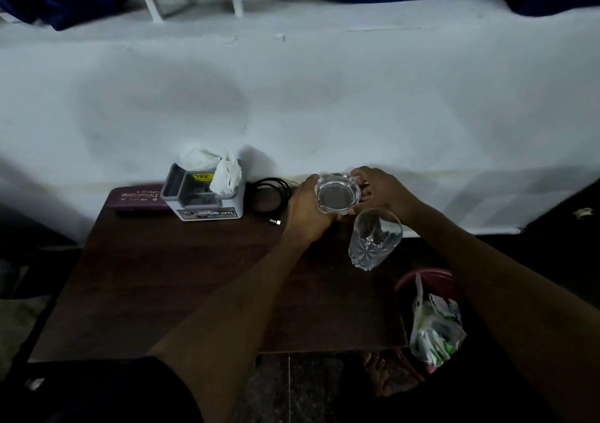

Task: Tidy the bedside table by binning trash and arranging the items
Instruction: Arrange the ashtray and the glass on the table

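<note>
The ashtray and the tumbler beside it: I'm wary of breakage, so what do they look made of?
The ashtray, held by the left hand and right hand, looks like thick clear glass: transparent, with bright rim glints. The tumbler looks like cut glass, clear with a star pattern at its base; moulded plastic can't be ruled out.

Clear ashtray (pixel 338 194); clear glass (pixel 375 240) with cut star pattern; dark brown woodgrain table (pixel 181 279); maroon case (pixel 139 197), pale lettering; grey-white organizer (pixel 204 199); black cable (pixel 271 197); red bin (pixel 422 276); white wall (pixel 292 97).
</note>
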Available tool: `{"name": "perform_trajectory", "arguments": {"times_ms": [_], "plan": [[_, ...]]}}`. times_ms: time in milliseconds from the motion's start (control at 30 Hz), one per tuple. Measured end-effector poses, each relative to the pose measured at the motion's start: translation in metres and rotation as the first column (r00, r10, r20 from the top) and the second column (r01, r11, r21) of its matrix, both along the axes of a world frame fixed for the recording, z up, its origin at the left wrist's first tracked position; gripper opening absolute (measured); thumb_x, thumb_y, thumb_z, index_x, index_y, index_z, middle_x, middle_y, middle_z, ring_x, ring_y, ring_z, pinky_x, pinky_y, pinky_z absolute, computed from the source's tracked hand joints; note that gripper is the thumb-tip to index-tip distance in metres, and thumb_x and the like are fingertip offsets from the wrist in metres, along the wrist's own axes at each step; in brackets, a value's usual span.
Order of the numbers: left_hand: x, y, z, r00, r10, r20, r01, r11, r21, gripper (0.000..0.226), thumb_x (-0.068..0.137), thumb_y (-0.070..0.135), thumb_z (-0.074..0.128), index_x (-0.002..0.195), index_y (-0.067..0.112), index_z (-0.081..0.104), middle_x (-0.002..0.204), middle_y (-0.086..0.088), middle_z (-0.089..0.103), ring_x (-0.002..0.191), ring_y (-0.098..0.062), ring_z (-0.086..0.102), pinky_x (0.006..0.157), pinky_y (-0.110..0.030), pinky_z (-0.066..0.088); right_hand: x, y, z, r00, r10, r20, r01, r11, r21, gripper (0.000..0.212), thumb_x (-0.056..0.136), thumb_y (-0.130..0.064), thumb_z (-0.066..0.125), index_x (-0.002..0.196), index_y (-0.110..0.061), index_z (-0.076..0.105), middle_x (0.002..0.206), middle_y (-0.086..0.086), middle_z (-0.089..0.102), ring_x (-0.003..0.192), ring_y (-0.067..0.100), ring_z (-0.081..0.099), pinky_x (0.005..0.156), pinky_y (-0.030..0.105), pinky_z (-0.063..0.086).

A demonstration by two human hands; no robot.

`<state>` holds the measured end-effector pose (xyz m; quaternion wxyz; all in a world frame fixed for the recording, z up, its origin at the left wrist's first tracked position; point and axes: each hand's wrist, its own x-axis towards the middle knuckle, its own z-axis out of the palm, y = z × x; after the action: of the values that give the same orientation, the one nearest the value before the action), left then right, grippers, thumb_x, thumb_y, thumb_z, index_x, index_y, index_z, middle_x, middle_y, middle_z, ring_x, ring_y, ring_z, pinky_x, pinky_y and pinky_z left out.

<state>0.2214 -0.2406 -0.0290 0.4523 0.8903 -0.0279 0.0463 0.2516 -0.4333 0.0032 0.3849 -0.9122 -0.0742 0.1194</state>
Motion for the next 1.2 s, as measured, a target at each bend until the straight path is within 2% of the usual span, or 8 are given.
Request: {"name": "perform_trajectory", "arguments": {"times_ms": [167,333,400,500,900,1033,1133,1200], "plan": [[0.002,0.004,0.008,0.998,-0.068,-0.009,0.068,0.998,0.019,0.06,0.069,0.015,0.092,0.125,0.015,0.068,0.121,-0.004,0.077,0.114,-0.025,0.072,0.092,-0.026,0.051,-0.005,0.0,0.0,1.0,-0.001,0.017,0.002,1.0,-0.026,0.085,0.066,-0.01,0.099,0.139,-0.001,0.058,0.122,0.018,0.069,0.109,0.033,0.072,0.099,0.049,0.06],[0.003,0.007,0.012,0.996,-0.08,0.029,0.079,0.996,0.036,0.058,0.071,0.011,0.091,0.125,0.008,0.07,0.124,-0.013,0.075,0.119,-0.033,0.069,0.102,-0.042,0.053,-0.004,0.002,-0.005,1.0,-0.011,-0.001,0.011,1.0,-0.006,0.084,0.065,-0.017,0.1,0.136,-0.007,0.057,0.108,0.0,0.067,0.095,0.018,0.072,0.095,0.044,0.062],[0.003,0.008,0.014,0.997,-0.071,0.031,0.07,0.997,0.037,0.062,0.071,0.01,0.092,0.128,0.005,0.069,0.127,-0.016,0.074,0.122,-0.035,0.067,0.103,-0.042,0.052,-0.002,0.001,-0.006,1.0,-0.008,0.0,0.008,1.0,-0.009,0.085,0.064,-0.02,0.101,0.136,-0.009,0.056,0.113,0.004,0.068,0.098,0.021,0.072,0.094,0.043,0.062],[0.004,0.009,0.013,0.997,-0.074,0.017,0.074,0.997,0.033,0.061,0.07,0.014,0.092,0.126,0.008,0.069,0.123,-0.01,0.075,0.118,-0.032,0.068,0.1,-0.042,0.053,-0.001,0.001,-0.008,1.0,0.0,0.01,0.0,1.0,-0.002,0.085,0.065,-0.022,0.1,0.136,-0.011,0.056,0.118,0.008,0.068,0.103,0.022,0.072,0.095,0.043,0.062],[0.002,0.007,0.009,0.999,-0.017,0.04,0.018,1.0,-0.01,0.058,0.068,0.011,0.089,0.123,0.014,0.072,0.119,-0.003,0.077,0.114,-0.025,0.071,0.098,-0.041,0.056,0.002,-0.003,-0.015,1.0,-0.004,0.015,0.003,0.997,0.072,0.085,0.069,-0.012,0.097,0.144,-0.01,0.056,0.13,0.016,0.065,0.113,0.032,0.071,0.101,0.052,0.059],[0.003,0.008,0.009,1.0,-0.022,0.015,0.022,1.0,-0.003,0.061,0.065,0.011,0.09,0.123,0.014,0.071,0.12,-0.003,0.077,0.115,-0.025,0.07,0.098,-0.04,0.055,0.002,0.0,-0.013,1.0,-0.016,-0.023,0.017,0.998,0.066,0.093,0.071,-0.007,0.095,0.151,-0.008,0.047,0.131,0.018,0.063,0.113,0.036,0.07,0.104,0.053,0.057],[-0.001,0.011,0.009,1.0,-0.019,-0.004,0.019,1.0,-0.003,0.074,0.061,0.009,0.089,0.131,0.01,0.064,0.129,-0.007,0.073,0.123,-0.028,0.067,0.104,-0.04,0.054,-0.005,-0.012,-0.001,0.999,-0.028,-0.028,0.029,0.999,0.045,0.091,0.076,-0.009,0.093,0.152,-0.009,0.044,0.133,0.015,0.062,0.112,0.034,0.07,0.102,0.049,0.058],[-0.01,0.016,0.008,0.999,0.0,-0.04,0.001,1.0,0.012,0.093,0.065,0.005,0.089,0.15,0.004,0.051,0.149,-0.014,0.06,0.141,-0.029,0.055,0.118,-0.039,0.045,-0.016,-0.029,0.012,0.999,-0.053,-0.005,0.053,0.998,0.036,0.076,0.081,-0.004,0.087,0.147,-0.007,0.049,0.132,0.016,0.064,0.109,0.034,0.07,0.098,0.047,0.059]]}}
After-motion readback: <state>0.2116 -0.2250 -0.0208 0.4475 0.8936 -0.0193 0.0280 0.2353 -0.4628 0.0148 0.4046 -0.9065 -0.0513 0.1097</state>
